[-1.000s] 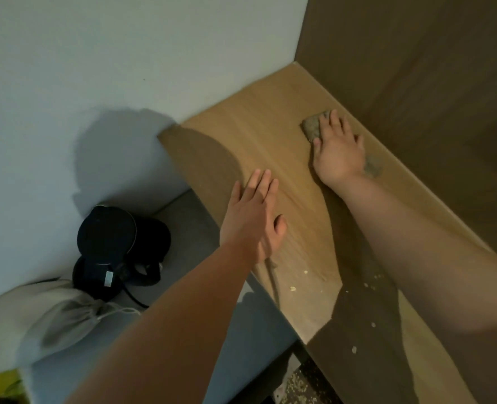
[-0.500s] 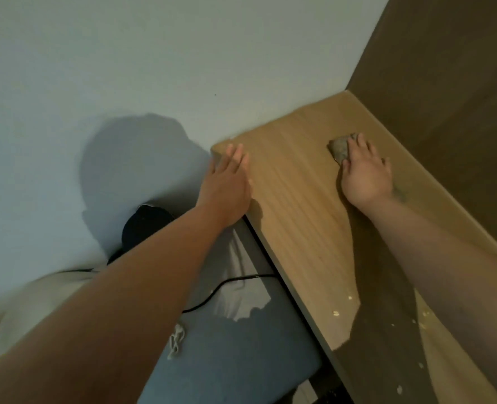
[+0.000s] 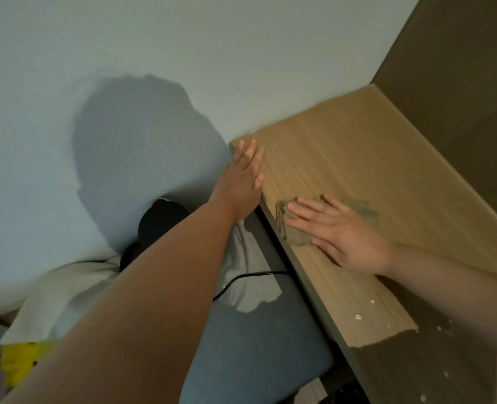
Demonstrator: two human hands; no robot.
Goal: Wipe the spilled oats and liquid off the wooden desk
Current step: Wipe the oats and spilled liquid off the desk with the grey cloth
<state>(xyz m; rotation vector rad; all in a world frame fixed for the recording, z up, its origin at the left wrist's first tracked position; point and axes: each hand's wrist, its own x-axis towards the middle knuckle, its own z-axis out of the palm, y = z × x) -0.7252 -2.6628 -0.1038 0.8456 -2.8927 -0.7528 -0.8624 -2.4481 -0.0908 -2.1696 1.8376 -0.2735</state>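
At the desk [image 3: 358, 158] edge, your flat, unclenched right grip [image 3: 349, 237] is pressing the cloth [image 3: 297, 239]; oats [image 3: 358, 316] are lying at its five o'clock.

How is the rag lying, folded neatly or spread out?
Spread out but rumpled: the rag sticks out on both sides of the right hand, which presses it on the wooden desk.

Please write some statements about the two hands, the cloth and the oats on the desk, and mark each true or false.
1. The right hand presses a cloth flat on the desk. True.
2. The left hand holds the cloth. False: it lies open at the desk's left edge, holding nothing.
3. Oat flakes lie on the desk nearer the person than the cloth. True.
4. The cloth lies in the far corner. False: it lies near the left edge.
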